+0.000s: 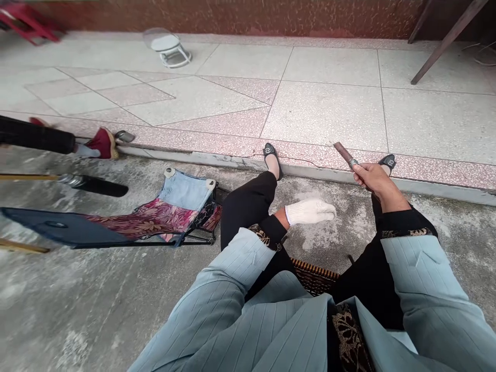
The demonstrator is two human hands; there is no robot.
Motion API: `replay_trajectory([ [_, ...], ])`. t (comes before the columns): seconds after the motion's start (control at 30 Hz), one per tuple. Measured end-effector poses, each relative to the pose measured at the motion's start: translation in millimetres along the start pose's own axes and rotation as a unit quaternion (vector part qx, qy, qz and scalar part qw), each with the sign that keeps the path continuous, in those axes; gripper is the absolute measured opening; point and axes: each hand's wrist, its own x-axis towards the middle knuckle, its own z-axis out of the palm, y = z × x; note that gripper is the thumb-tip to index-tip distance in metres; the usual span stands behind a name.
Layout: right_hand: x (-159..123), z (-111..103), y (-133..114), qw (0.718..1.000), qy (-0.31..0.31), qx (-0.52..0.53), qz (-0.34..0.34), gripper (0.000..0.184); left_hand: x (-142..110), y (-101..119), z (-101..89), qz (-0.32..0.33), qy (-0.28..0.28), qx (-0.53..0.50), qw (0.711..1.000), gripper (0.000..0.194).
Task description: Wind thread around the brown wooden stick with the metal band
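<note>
My right hand [370, 177] is bare and closed around the wire-bound end of a short, flat tool with a brown, rusty-looking blade [342, 151]. The blade points up and left over the pink edge of the step; whether it is a knife or a scraper is hard to tell. A white knitted glove [300, 213] covers my left hand [315, 212], which hangs between my knees above the concrete. Its fingers are bent and together, with nothing showing in them. The hands are apart.
A woven seat [315, 276] is under me. To the left stand a folding chair with floral fabric [155, 219] and a person's red shoe [104, 143]. A low white stool [170, 49] is on the tiled step [329, 113]. A wooden leg [445, 44] slants down at upper right.
</note>
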Motion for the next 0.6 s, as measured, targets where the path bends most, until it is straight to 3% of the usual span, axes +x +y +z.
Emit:
replay_trajectory([
  [0.1, 6.9, 4.2, 3.9, 0.984, -0.016, -0.179, 0.021, 0.039, -11.1, 5.3, -11.2, -0.018, 0.045, 0.015, 0.999, 0.028],
  [0.17, 6.9, 7.6, 2.6, 0.955, -0.092, -0.282, 0.028, 0.036, -18.7, 4.8, -18.9, -0.035, 0.107, -0.015, 0.994, 0.028],
  [0.27, -0.8, 13.7, -2.9, 0.891, -0.322, -0.318, 0.048, 0.034, -25.6, 0.6, -28.2, -0.085, 0.212, -0.067, 0.971, 0.028],
  [0.33, -9.3, 16.0, -8.8, 0.832, -0.48, -0.272, 0.053, 0.038, -25.1, -3.3, -31.1, -0.127, 0.274, -0.081, 0.95, 0.027],
  [0.4, -17.8, 13.6, -15.9, 0.793, -0.578, -0.191, 0.019, 0.042, -21.2, -7.9, -30.9, -0.165, 0.324, -0.087, 0.928, 0.027],
  [0.43, -21.3, 10.3, -19.4, 0.792, -0.593, -0.144, -0.012, 0.042, -18.7, -10.5, -29.9, -0.181, 0.344, -0.088, 0.917, 0.027],
  [0.5, -25.5, 1.1, -24.3, 0.82, -0.566, -0.059, -0.063, 0.041, -14.1, -15.7, -27.4, -0.203, 0.37, -0.093, 0.902, 0.027],
  [0.6, -26.0, -9.5, -25.1, 0.846, -0.527, -0.01, -0.085, 0.038, -10.8, -21.4, -25.0, -0.216, 0.378, -0.107, 0.894, 0.026],
])
